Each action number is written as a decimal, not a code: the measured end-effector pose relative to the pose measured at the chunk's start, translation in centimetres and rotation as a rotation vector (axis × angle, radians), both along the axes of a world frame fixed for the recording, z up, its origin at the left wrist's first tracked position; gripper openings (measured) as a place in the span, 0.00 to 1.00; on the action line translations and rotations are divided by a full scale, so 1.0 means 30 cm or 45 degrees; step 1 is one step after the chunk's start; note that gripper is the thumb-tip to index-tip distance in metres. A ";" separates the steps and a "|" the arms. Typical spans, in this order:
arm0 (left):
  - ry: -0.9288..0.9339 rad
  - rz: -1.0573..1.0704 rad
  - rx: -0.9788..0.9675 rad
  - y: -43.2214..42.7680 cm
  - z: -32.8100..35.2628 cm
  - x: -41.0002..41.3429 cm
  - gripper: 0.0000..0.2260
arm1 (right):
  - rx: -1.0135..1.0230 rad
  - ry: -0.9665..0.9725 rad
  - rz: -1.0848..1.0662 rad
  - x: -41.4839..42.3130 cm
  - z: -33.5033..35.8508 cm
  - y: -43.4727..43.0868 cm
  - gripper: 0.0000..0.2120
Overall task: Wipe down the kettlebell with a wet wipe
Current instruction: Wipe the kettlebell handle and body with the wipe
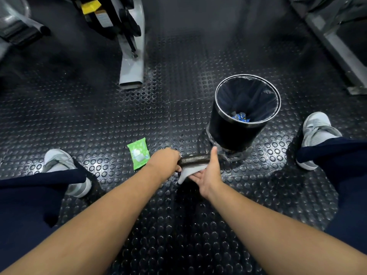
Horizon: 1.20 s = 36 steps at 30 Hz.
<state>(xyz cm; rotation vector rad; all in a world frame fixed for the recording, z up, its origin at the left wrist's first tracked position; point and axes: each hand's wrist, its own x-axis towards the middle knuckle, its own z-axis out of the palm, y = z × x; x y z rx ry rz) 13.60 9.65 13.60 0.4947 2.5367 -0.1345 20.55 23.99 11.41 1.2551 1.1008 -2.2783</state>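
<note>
- Left grip (164,159) clenches the kettlebell (193,158) handle, centre frame.
- Right grip (208,172) holds the wipe (187,172) under that handle, thumb above.
- Bin (244,114) stands just upper right.

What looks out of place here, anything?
Only minor: clear plastic bunches out around the base of the bin, and the green wipe pack lies askew on the floor. The wipe under the kettlebell handle looks normal.
</note>
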 end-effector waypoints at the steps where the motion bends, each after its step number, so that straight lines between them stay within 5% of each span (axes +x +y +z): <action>1: -0.027 0.013 -0.007 0.003 0.004 -0.001 0.14 | 0.048 -0.034 -0.093 0.000 -0.007 0.013 0.44; 5: -0.097 0.043 -0.038 0.019 0.022 -0.005 0.14 | -0.063 0.003 -0.323 -0.019 -0.020 0.045 0.45; 10: -0.024 0.006 -0.053 0.015 0.014 -0.001 0.14 | -0.325 0.103 -0.131 -0.027 -0.013 0.006 0.48; 16: -0.035 -0.008 -0.056 0.015 0.010 -0.007 0.16 | -0.255 0.119 0.232 -0.009 -0.001 0.008 0.46; 22: -0.111 0.043 -0.070 0.016 0.010 -0.009 0.16 | 0.123 -0.029 -0.159 0.009 -0.036 0.060 0.43; 26: -0.114 0.048 -0.065 0.017 0.013 -0.007 0.16 | 0.043 -0.001 -0.189 -0.009 -0.031 0.044 0.43; 33: -0.014 0.003 -0.031 0.009 0.005 0.002 0.15 | -0.252 0.121 0.245 0.024 -0.013 -0.016 0.44; 36: -0.004 -0.008 -0.018 0.005 0.009 0.004 0.15 | -0.158 0.154 0.163 0.004 -0.024 0.030 0.46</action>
